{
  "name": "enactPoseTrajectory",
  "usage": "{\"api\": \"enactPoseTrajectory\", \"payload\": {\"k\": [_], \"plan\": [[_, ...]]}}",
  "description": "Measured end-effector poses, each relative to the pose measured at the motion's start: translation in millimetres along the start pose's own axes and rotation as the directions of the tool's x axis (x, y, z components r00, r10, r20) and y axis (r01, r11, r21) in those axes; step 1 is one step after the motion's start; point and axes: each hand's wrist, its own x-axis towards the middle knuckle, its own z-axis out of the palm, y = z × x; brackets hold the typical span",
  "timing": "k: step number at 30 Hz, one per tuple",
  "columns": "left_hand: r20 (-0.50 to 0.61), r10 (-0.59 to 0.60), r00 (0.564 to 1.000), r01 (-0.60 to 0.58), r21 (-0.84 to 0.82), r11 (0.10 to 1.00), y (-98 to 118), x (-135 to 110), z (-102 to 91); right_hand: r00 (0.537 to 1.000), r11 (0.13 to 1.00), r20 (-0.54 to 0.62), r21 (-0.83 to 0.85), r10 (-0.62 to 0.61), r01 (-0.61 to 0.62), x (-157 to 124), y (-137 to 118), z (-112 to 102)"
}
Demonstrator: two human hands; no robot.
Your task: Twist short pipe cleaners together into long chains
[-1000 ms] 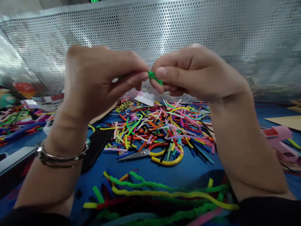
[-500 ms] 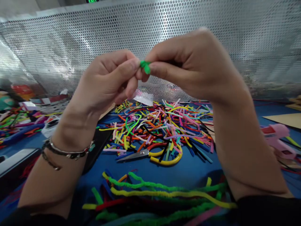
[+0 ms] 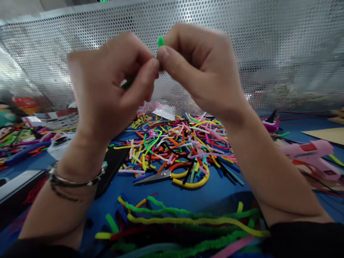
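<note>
A short piece of green pipe cleaner (image 3: 160,41) pokes up between the fingertips of both hands, held high above the table. My right hand (image 3: 199,64) pinches it between thumb and forefinger. The fingers of my left hand (image 3: 115,79) are closed in a pinch against the same spot, and a dark green bit shows inside its curl. Most of the green piece is hidden by the fingers. Below the hands lie scissors (image 3: 163,175) with red and yellow handles. Long green and yellow pipe cleaners (image 3: 193,221) lie nearest to me.
A heap of cut colourful pipe cleaners (image 3: 177,143) covers the middle of the blue table (image 3: 172,197). A pink glue gun (image 3: 319,154) lies at the right. A black flat object (image 3: 114,165) is by my left wrist. Behind stands a perforated metal screen (image 3: 258,46).
Both hands have risen and turned, the left one rolling its back upward. The green piece now points up from the fingertips instead of down. The table items stay put.
</note>
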Motion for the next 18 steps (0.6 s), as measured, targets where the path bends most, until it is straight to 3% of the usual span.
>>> {"api": "enactPoseTrajectory", "payload": {"k": [1,3,6,9,12,15,17,18], "plan": [[0.024,-0.068,0.997,0.072,-0.208,0.976,-0.6,1.5,-0.2,0.998,0.991,-0.040,-0.124,-0.048,0.043,0.0,-1.4,-1.7],[0.101,-0.163,0.982,0.191,-0.516,0.835,-1.2,4.4,0.3,0.991,0.941,-0.053,-0.324,-0.126,0.102,-0.3,-5.0,-5.4],[0.185,-0.232,0.955,0.296,-0.653,0.698,-1.7,6.7,1.9,0.984,0.863,0.012,-0.480,-0.177,0.161,-1.7,-10.2,-9.7],[0.207,-0.253,0.945,0.324,-0.683,0.654,-3.9,7.0,3.8,0.985,0.819,0.065,-0.548,-0.161,0.170,-2.0,-14.6,-11.7],[0.178,-0.216,0.960,0.278,-0.705,0.653,-6.1,7.3,5.8,0.993,0.808,0.097,-0.579,-0.062,0.107,0.3,-21.1,-11.5],[0.155,-0.164,0.974,0.226,-0.667,0.710,-6.1,7.0,5.8,0.987,0.774,0.085,-0.631,0.134,-0.051,3.7,-28.3,-10.8],[0.130,-0.127,0.983,0.175,-0.498,0.849,-6.7,5.8,3.9,0.979,0.749,0.092,-0.658,0.182,-0.077,5.1,-29.5,-11.9],[0.113,-0.088,0.990,0.121,-0.333,0.935,-7.9,5.0,2.6,0.977,0.759,0.120,-0.649,0.174,-0.055,5.3,-28.4,-13.2]]}}
